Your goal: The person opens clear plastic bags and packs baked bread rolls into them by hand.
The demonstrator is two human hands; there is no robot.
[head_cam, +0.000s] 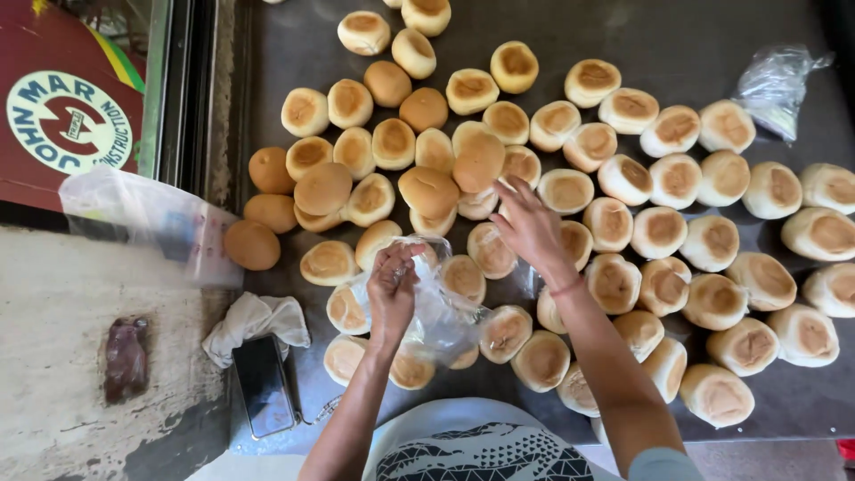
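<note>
Where the concrete ledge [62, 356] ends at the far left, a clear bag [147, 218] and a white cloth [254, 321] are seen, with a dark phone [264, 385] lying just below the cloth. On the dark table [677, 44], many round buns [677, 232] are spread. A thin clear plastic bag [436, 316] is pinched at its mouth by the left hand [392, 289], held just above the buns. The right hand [530, 227] is laid open, fingers spread, upon a bun [565, 190], grasping nothing. A crumpled plastic wrapper [775, 85] is shown at the far right.
</note>
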